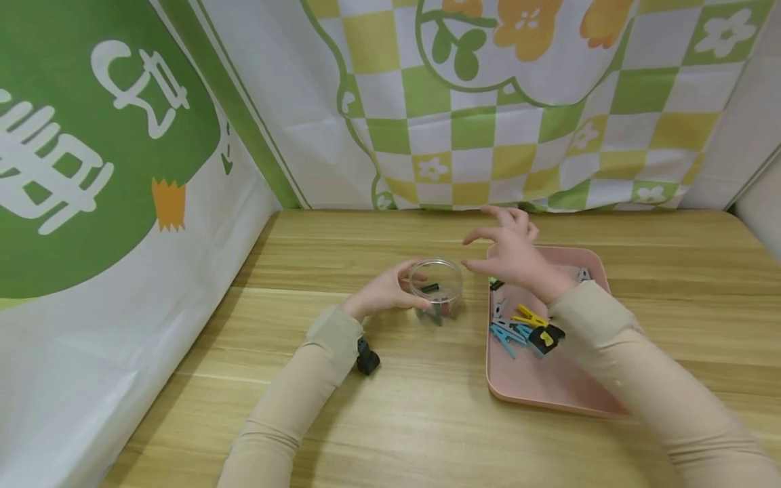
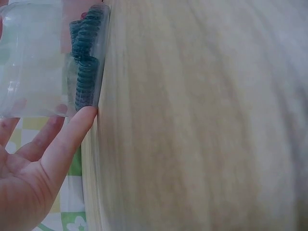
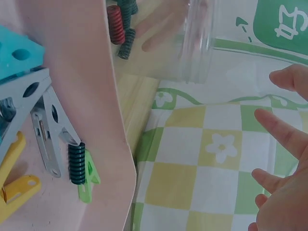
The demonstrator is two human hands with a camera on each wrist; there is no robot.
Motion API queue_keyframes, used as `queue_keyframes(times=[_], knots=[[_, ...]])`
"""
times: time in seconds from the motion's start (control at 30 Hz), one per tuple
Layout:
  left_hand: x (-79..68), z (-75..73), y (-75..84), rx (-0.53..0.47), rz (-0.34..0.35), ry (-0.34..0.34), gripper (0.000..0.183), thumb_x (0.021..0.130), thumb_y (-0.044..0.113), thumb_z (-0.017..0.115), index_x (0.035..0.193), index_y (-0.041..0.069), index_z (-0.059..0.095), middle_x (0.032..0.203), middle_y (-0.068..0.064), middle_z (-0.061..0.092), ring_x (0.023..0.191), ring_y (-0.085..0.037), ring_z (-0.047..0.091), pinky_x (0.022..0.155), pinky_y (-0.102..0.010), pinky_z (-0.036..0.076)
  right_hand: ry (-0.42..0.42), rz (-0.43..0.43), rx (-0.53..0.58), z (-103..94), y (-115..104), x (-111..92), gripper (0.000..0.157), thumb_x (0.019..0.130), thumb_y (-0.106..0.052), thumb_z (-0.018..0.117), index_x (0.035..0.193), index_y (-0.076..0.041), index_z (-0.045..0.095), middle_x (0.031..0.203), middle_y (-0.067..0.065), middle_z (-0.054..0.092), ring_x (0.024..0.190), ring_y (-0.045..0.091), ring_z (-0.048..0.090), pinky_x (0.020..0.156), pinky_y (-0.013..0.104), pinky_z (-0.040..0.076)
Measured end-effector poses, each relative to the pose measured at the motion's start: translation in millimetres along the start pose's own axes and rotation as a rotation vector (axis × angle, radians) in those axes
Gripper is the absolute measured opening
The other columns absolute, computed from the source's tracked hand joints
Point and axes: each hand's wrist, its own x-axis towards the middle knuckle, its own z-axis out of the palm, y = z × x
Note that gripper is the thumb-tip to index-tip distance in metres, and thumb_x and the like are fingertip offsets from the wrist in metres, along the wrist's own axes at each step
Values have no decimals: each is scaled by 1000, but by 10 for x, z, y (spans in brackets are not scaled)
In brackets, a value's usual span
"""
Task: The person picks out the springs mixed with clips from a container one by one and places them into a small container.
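Observation:
My left hand [image 1: 388, 291] holds a clear round plastic jar [image 1: 453, 293] on the wooden table, thumb and fingers on either side of its wall. Inside lie several dark green coil springs [image 2: 87, 77] and a red spring [image 3: 116, 25]. Over the back left edge of the pink tray [image 1: 537, 386] hovers my right hand [image 1: 515, 256], fingers spread and holding nothing. Blue clothespins [image 1: 503, 339], a yellow clothespin [image 1: 529, 316] and grey clothespins [image 3: 41, 96] lie in the tray. Beside a small green clothespin [image 3: 89, 180] in there is a dark green spring [image 3: 77, 163].
The wooden table [image 1: 427, 420] meets a checked cloth [image 1: 470, 163] at its back edge and a green-and-white printed sheet [image 1: 201, 156] on the left. Black wrist cameras, one at the left wrist [image 1: 367, 357], hang beneath both sleeves. The right forearm covers part of the tray.

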Motion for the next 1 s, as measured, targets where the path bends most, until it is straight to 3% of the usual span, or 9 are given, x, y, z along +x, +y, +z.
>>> queue_keyframes(times=[0.63, 1.0], knots=[[10, -4, -24, 10, 6, 2, 83, 80, 8, 75, 147, 21, 30, 142, -17, 41, 112, -29, 57, 82, -33, 51, -30, 34, 49, -151, 255, -89, 33, 85, -28, 69, 112, -9, 66, 155, 17, 14, 137, 45, -5, 99, 66, 0], [8, 4, -13, 5, -6, 10, 82, 79, 12, 77, 147, 23, 32, 142, -15, 44, 114, -28, 55, 88, -37, 49, -65, 38, 44, -230, 416, -152, 33, 87, -27, 68, 113, -8, 66, 156, 18, 13, 136, 50, -5, 98, 70, 0]])
